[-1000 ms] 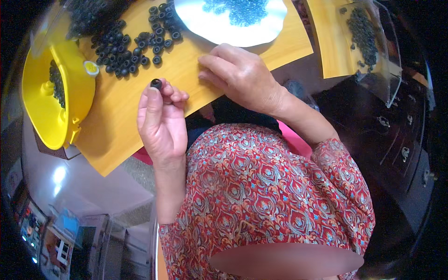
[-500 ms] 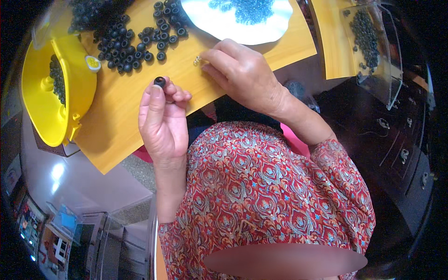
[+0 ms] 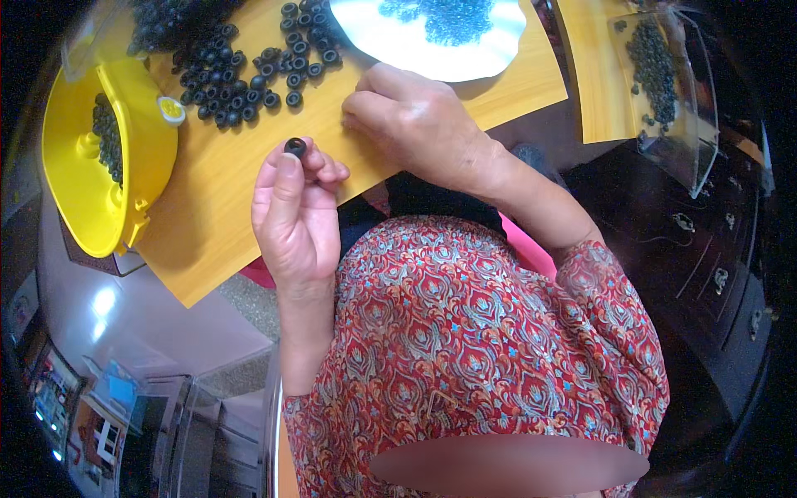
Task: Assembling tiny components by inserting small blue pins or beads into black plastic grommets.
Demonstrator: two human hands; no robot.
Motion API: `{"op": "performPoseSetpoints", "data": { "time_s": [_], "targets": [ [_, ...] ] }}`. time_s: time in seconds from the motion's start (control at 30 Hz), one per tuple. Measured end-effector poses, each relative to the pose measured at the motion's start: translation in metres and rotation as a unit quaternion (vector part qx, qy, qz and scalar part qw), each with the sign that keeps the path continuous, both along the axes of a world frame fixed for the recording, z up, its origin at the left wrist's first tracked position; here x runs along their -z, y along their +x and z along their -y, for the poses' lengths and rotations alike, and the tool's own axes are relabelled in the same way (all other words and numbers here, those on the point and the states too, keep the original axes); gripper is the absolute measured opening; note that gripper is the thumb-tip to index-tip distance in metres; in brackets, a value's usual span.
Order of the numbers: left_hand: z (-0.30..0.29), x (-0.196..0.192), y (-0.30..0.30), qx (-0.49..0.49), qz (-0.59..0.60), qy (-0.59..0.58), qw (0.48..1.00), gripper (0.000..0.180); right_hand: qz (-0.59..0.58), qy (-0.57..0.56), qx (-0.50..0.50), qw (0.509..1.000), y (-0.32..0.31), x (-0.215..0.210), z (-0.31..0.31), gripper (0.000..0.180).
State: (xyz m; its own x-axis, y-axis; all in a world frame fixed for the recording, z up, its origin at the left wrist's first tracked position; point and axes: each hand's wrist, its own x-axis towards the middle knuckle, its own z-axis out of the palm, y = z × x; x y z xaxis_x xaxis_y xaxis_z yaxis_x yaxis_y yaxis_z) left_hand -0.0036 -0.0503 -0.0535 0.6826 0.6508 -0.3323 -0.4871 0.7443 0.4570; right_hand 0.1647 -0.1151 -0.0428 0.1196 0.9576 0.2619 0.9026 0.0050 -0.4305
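Between its thumb and fingertips, my left hand pinches a small black ring-like piece with its hollow opening facing up. The palm is turned upward, and the other fingers curl behind the piece. My right hand is lowered to the wooden table, back of the hand up, its fingers curled together. Its fingertips and anything in them are hidden. Beyond the left hand lies a loose spread of similar black pieces, several of them showing open centres.
A white plate bears small clear-bluish pieces at the back. At the left stands a yellow bin with dark pieces inside. Another clear box at the right holds dark pieces. The yellowish tabletop ends in front of me.
My right hand has shifted slightly left and now covers the spot where small gold-coloured bits showed by its fingertips. My left hand keeps hold of the black ring-like piece.
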Motion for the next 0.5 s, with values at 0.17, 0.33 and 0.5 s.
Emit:
{"op": "performPoseSetpoints", "data": {
  "time_s": [0.17, 0.33, 0.5],
  "targets": [
    [0.001, -0.002, 0.000, 0.008, -0.012, 0.022, 1.000, 0.024, -0.258, 0.076, -0.059, 0.961, 0.005, -0.017, -0.001, 0.011],
    [0.005, -0.010, 0.004, -0.001, -0.002, 0.014, 1.000, 0.022, -0.358, 0.107, -0.052, 0.926, -0.005, -0.035, -0.006, 0.013],
    [0.008, -0.019, 0.008, -0.015, -0.026, 0.001, 1.000, 0.023, -0.329, 0.144, -0.055, 0.932, -0.011, -0.035, -0.006, 0.015]
  ]
}}
